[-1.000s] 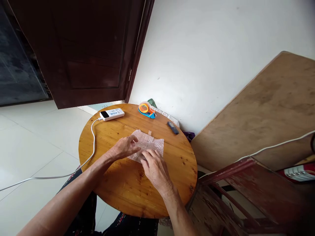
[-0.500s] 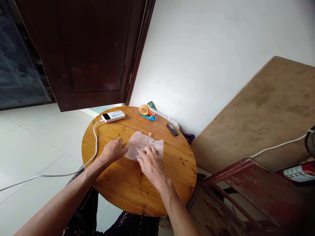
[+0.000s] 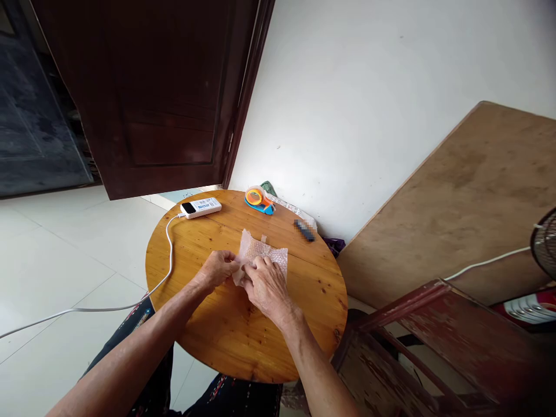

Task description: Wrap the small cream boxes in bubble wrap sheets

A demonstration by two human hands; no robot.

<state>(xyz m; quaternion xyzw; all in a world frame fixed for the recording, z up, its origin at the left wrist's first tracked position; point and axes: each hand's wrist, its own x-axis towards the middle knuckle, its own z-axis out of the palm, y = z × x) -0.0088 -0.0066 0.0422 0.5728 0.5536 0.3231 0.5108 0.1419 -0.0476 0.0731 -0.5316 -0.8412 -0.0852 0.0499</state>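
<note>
A pinkish, see-through sheet of bubble wrap lies on the round wooden table, its left part raised and folded inward. My left hand pinches the left edge of the wrap between thumb and fingers. My right hand rests on the lower middle of the sheet, fingers bent and apart, pressing it down. Whether anything lies under my right fingers is hidden. A small piece of tape sticks out beyond the wrap's far edge.
A white device with a cable sits at the table's far left. An orange and blue tape dispenser stands at the back, and a blurred dark object lies at the back right. A red wooden chair is at the right.
My left hand has moved right and closed on the wrap's left edge, folding that side inward. My right hand has stayed nearly in place on the sheet.
</note>
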